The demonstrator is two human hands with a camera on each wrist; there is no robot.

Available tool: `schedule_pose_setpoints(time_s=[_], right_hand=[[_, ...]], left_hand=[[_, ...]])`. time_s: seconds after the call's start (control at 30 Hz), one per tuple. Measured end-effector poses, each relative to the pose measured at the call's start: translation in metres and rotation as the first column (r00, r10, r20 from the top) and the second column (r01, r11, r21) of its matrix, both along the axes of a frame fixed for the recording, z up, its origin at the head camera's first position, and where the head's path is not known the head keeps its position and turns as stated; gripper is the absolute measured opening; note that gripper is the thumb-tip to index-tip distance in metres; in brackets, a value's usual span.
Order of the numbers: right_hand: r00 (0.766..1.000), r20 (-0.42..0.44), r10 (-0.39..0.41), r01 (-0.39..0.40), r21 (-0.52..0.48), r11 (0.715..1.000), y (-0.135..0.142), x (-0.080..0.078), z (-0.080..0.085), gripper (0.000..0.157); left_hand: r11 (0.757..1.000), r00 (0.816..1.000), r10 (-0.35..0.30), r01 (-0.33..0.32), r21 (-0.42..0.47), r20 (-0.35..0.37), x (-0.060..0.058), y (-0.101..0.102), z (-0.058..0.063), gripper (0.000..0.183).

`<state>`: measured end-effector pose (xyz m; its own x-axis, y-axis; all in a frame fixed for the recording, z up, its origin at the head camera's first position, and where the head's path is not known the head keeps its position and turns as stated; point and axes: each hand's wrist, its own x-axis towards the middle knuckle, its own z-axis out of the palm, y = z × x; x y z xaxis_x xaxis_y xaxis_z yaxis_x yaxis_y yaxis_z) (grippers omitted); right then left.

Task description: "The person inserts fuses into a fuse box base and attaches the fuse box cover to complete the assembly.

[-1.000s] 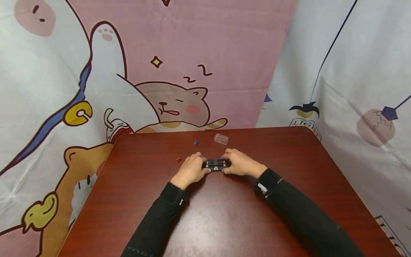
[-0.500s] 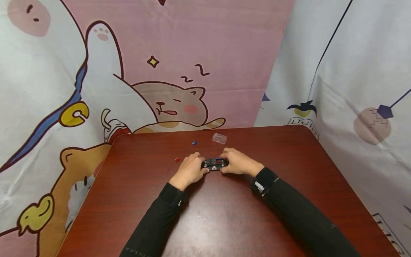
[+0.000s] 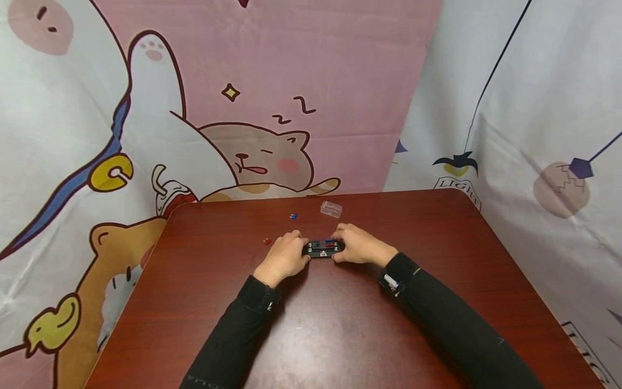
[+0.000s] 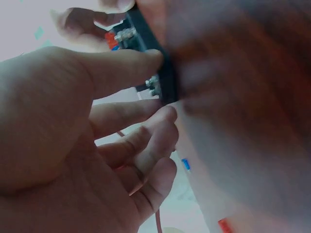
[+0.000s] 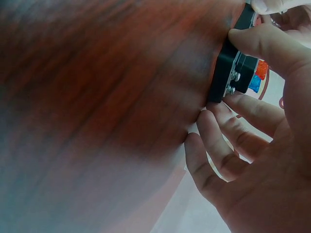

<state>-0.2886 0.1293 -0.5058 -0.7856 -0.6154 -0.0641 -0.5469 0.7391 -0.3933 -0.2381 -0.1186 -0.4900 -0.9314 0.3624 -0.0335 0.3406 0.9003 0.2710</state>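
A person's left hand (image 3: 284,256) has just slid its thumb slightly outward along the near edge of a black block (image 3: 320,249) on the far half of a dark red worktop (image 3: 413,227), while the right hand (image 3: 359,245) holds steady. Both hands pinch the block's ends, thumbs near, fingers beyond. Its place looks unchanged, suggesting an adjusted grip rather than progress with the parts. Behind it lies a clear cover (image 3: 331,209); a loose red piece (image 3: 267,241) and loose blue piece (image 3: 293,216) sit apart from it, to the left.
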Motion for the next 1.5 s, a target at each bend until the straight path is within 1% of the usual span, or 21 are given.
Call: schedule_pose_setpoints(time_s=[0.1,0.17,0.23,0.3,0.47,0.6,0.7,0.87,0.97,1.1,1.3,1.5], right_hand=[[1.000,-0.001,-0.006,0.006,-0.001,1.000,0.000,0.000,0.000,0.056],[1.000,0.004,-0.011,0.011,0.002,1.000,0.000,0.001,-0.001,0.056],[1.000,0.012,-0.013,0.013,0.006,1.000,0.000,0.001,-0.001,0.056],[1.000,0.018,-0.006,0.006,0.009,1.000,-0.001,0.002,-0.001,0.057],[1.000,0.004,0.017,-0.017,0.008,1.000,-0.004,0.002,-0.001,0.057],[1.000,-0.002,0.019,-0.019,0.004,1.000,-0.005,0.003,0.001,0.056],[1.000,-0.002,0.017,-0.017,0.008,1.000,-0.004,0.003,0.001,0.056],[1.000,0.005,0.000,0.000,0.012,1.000,-0.002,0.003,0.000,0.057],[1.000,0.004,-0.005,0.005,0.013,1.000,-0.002,0.004,-0.001,0.057],[1.000,-0.009,-0.002,0.002,0.015,1.000,-0.003,0.003,-0.001,0.056],[1.000,-0.013,-0.010,0.010,0.028,1.000,-0.001,0.003,0.000,0.057],[1.000,-0.011,-0.011,0.012,0.029,1.000,0.000,0.004,0.001,0.057]], left_hand=[[1.000,1.000,0.011,-0.011,0.000,-0.009,-0.001,-0.006,0.003,0.040],[1.000,0.999,0.025,-0.025,-0.004,-0.023,-0.002,-0.011,0.004,0.032],[0.999,0.998,0.044,-0.044,-0.005,-0.052,-0.001,-0.017,0.006,0.024],[0.998,0.994,0.063,-0.063,-0.004,-0.093,0.000,-0.024,0.009,0.020],[0.994,0.975,0.110,-0.113,-0.004,-0.193,0.003,-0.043,0.021,0.025],[0.991,0.966,0.120,-0.130,-0.031,-0.228,0.001,-0.061,0.025,0.024],[0.989,0.969,0.117,-0.133,-0.060,-0.217,-0.004,-0.073,0.023,0.020],[0.986,0.981,0.100,-0.119,-0.113,-0.168,-0.013,-0.088,0.015,0.012],[0.984,0.983,0.089,-0.111,-0.136,-0.159,-0.017,-0.093,0.010,0.011],[0.983,0.983,0.091,-0.114,-0.145,-0.157,-0.019,-0.096,0.006,0.011],[0.982,0.986,0.098,-0.118,-0.150,-0.134,-0.022,-0.092,0.001,0.015],[0.979,0.985,0.114,-0.134,-0.156,-0.132,-0.024,-0.089,0.001,0.015]])
